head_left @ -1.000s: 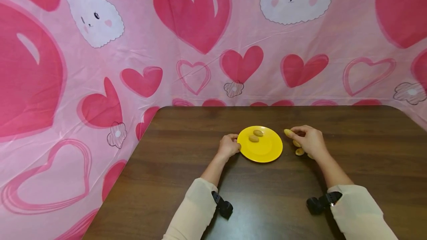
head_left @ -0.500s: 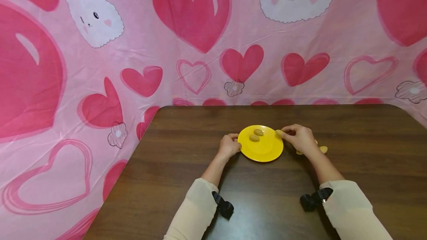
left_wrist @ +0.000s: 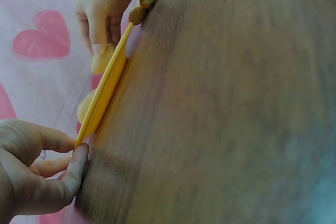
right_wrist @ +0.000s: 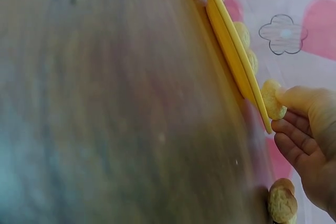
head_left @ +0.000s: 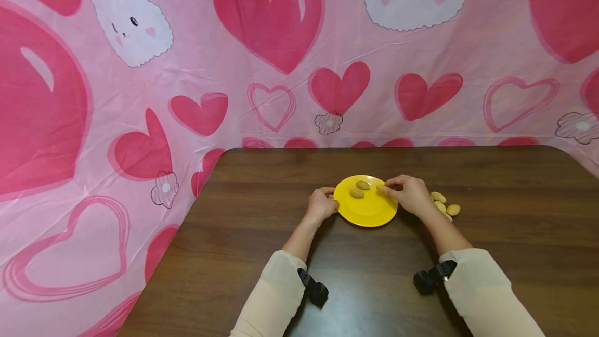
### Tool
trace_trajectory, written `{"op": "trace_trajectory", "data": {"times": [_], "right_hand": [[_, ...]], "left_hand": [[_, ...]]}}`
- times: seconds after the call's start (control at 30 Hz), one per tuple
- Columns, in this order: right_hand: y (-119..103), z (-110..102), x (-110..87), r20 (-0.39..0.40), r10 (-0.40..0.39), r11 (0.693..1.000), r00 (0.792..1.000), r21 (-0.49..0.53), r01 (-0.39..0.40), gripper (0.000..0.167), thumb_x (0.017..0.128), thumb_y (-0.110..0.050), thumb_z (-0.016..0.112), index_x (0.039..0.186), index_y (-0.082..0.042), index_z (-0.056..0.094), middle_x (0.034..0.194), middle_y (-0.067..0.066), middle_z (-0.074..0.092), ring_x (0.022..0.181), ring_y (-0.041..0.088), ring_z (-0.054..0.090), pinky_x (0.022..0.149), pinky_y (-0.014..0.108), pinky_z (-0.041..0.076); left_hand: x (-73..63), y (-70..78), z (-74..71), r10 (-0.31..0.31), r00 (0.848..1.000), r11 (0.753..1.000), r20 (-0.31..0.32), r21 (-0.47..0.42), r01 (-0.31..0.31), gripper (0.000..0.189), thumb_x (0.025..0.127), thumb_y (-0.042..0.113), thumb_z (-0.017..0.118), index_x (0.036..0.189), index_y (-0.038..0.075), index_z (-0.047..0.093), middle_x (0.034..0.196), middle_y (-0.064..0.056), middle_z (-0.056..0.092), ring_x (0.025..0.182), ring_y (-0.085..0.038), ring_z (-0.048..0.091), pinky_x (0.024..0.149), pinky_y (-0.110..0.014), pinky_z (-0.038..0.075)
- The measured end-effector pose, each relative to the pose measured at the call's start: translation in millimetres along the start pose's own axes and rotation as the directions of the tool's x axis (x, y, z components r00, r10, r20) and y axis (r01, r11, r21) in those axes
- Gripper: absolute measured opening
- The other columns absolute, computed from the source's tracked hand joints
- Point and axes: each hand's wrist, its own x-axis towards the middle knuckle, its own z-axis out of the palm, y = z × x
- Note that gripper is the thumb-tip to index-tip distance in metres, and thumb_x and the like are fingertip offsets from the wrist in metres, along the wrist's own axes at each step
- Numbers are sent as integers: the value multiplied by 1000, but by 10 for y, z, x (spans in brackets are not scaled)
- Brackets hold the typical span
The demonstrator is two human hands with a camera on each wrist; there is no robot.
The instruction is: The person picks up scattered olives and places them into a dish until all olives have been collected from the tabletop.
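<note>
A yellow plate (head_left: 367, 215) lies on the table. My left hand (head_left: 322, 205) pinches its left rim, thumb and fingers at the edge in the left wrist view. Two small oval golden-tan cookies (head_left: 357, 193) rest on the plate toward the back. Just inside the right rim, my right hand (head_left: 411, 195) pinches another such cookie (right_wrist: 272, 99) between thumb and fingers. In the head view that cookie is partly covered by the fingertips. Whether it touches the plate, I cannot tell.
Several more oval cookies (head_left: 439, 205) lie in a loose cluster on the table right of the plate, partly behind my right forearm. A dark wood table (head_left: 262, 186) spreads around. Behind it hangs a pink cloth (head_left: 290, 113) with hearts.
My right hand has carried the held cookie leftward from beside the cluster to over the plate's right side, uncovering more of the cluster. My left hand stays at the rim.
</note>
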Motion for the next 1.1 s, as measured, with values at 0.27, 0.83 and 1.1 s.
{"op": "trace_trajectory", "data": {"times": [0.27, 0.83, 1.1], "right_hand": [[-18, 65, 37, 12, -28, 999, 1000, -14, 28, 27, 84, -22, 68, 98, 1, 69, 91, 12, 64, 81, 28, 56, 74, 43, 48], [-98, 121, 105, 18, -37, 999, 999, -37, 37, 23, 82, -18, 70, 95, 1, 71, 88, 11, 64, 79, 27, 56, 73, 41, 49], [-154, 168, 130, 21, -65, 997, 998, -39, 65, 18, 81, -16, 71, 91, -1, 71, 86, 9, 64, 79, 26, 56, 73, 40, 49]], "left_hand": [[-8, 4, -4, -8, 1000, 1000, 12, -15, 8, 46, 75, -13, 59, 120, -3, 59, 82, -6, 57, 64, -13, 53, 56, -23, 52], [-11, 2, -17, -21, 1000, 1000, 7, -7, 21, 46, 75, -12, 59, 120, -3, 58, 82, -6, 58, 64, -13, 54, 56, -23, 52], [-19, 17, -5, -15, 1000, 1000, 15, -24, 15, 47, 76, -12, 59, 122, -3, 57, 84, -7, 58, 68, -14, 56, 59, -25, 54]]}}
